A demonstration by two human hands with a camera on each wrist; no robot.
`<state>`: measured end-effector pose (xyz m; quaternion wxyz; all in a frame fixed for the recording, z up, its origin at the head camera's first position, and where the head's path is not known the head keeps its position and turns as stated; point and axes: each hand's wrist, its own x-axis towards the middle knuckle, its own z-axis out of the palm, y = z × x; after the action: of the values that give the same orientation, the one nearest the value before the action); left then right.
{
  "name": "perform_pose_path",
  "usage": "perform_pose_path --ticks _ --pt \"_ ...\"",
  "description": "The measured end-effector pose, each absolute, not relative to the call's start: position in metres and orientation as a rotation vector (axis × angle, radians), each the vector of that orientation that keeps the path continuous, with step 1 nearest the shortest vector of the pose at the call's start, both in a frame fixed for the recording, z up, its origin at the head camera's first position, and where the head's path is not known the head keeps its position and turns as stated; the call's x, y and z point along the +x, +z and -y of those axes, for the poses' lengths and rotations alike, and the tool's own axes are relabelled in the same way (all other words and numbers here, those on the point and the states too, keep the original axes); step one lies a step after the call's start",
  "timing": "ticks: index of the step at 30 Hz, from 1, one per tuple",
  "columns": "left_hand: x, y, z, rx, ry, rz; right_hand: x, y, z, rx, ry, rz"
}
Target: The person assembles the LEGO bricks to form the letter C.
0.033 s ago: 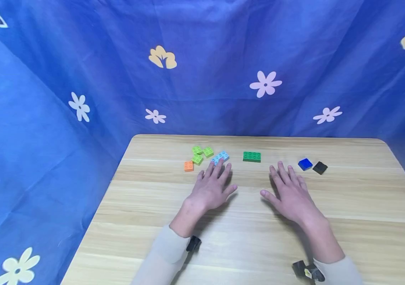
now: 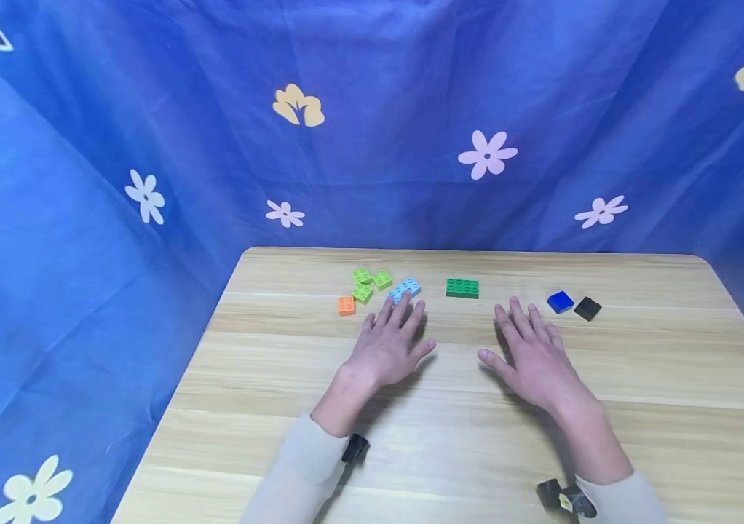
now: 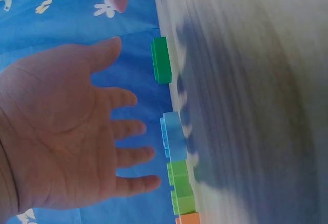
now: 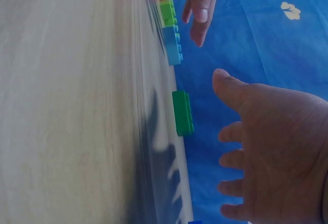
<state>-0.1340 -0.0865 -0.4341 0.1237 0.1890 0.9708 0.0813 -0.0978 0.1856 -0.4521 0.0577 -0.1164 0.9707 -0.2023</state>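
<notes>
I see the left hand [image 2: 385,351] and right hand [image 2: 532,362] hovering, fingers spread, over the pale wood-grain tabletop [image 2: 450,437]. A light-blue rectangular plastic brick [image 2: 411,285] lies at the left hand's one o'clock; the right has a blue square plastic brick [image 2: 560,302] at one o'clock, a green rectangular plastic brick [image 2: 462,288] at half past ten.

No legible text, labels or numbers.

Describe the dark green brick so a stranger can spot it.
Find the table, then its far side, by the curtain. Between the pale blue brick and dark blue brick lies the dark green brick, longer and darker than the lime bricks.
</notes>
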Motion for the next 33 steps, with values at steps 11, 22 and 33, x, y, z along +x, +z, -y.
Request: perform_pose_path --ticks 11,22,33 --pt "-0.143 -0.439 0.086 0.665 0.523 -2.785 -0.112 -0.454 -0.218 -0.324 -0.883 -3.068" --pt "-0.167 -0.460 0.082 0.619 1.259 -2.570 -0.123 -0.500 -0.312 0.371 -1.545 -3.046" --pt "-0.215 -0.475 0.058 0.565 1.214 -2.648 -0.132 -0.518 -0.322 0.428 -1.644 -2.966"
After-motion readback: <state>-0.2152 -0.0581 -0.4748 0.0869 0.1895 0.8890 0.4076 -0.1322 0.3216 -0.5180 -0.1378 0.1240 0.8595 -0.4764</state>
